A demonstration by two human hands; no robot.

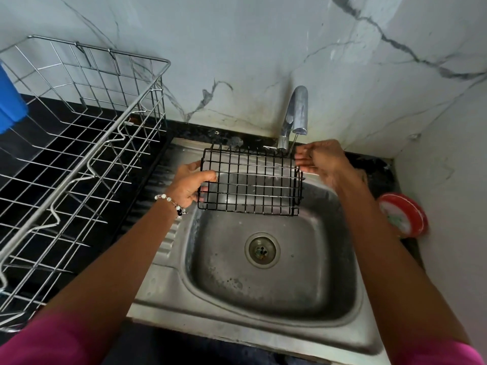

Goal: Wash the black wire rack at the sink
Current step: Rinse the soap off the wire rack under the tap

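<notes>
Rack [250, 180] hangs over the sink [263, 299], left edge pinched in our left hand [188, 184], thumb on top. Right hand [320, 160] fingers straight, just past its right edge under the tap [296, 114]. We judge: grip firm, rinse every wire.

both forearms reach forward from the near edge toward the faucet [295, 114], each ending near the view's bottom in a pink sleeve. the left hand [188, 184] sits left of and nearer than the faucet, thumb curled over the top and fingers tucked beneath in a closed grip on the left edge of the black wire rack [250, 180]. a beaded bracelet circles the left wrist. the right hand [320, 159] lies just right of and below the faucet's spout, fingers straight and held together, pointing left, their tips at the rack's right edge.
</notes>
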